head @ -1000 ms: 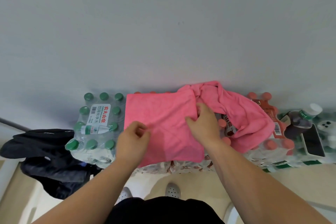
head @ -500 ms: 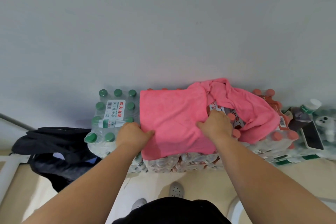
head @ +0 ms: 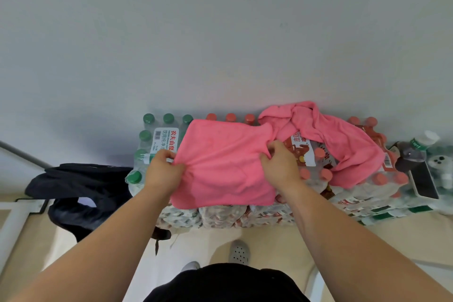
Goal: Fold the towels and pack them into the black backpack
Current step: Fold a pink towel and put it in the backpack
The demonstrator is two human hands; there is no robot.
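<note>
I stand over shrink-wrapped packs of bottles (head: 316, 167) stacked against a grey wall (head: 220, 32). A folded pink towel (head: 225, 164) lies flat on top of them, its near edge hanging just over the front of the packs. My left hand (head: 163, 170) pinches the towel's left edge, fingers curled tight around the cloth. My right hand (head: 280, 167) pinches the right edge, bunching it into a small pucker under my fingertips; both grips are pressed together on the cloth. A second pink towel (head: 343, 140) lies crumpled to the right, draped over the red-capped bottles and touching the far right corner of the folded one. The backpack (head: 81, 193) slumps on the floor to the left, just beside the green-capped pack (head: 152, 144). At the far right a dark bottle (head: 411, 152) stands near a phone (head: 424, 181). My shoes (head: 239, 251) show on the pale floor (head: 318, 235) below.
</note>
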